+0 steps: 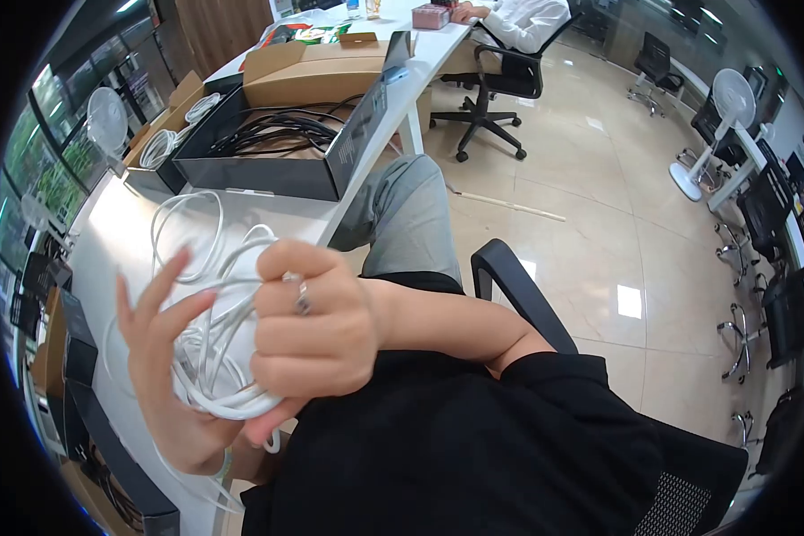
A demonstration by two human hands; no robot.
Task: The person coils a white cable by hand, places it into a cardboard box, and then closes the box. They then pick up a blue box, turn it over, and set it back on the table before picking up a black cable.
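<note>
A bundle of white cable is looped in several turns in front of me, above the table. My left hand cradles the coil at its palm, fingers spread and pointing up, slightly blurred. Closed into a fist, my right hand wears a ring and overlaps the coil's right side. White strands run into that fist, though its fingers hide the exact grip. Looser loops of the cable reach past my hands over the white table.
Behind the coil stands an open dark box of black cables. A smaller box beside it holds coiled white cables. More boxes line the left. A seated person works at the far table end. An armrest is at my right.
</note>
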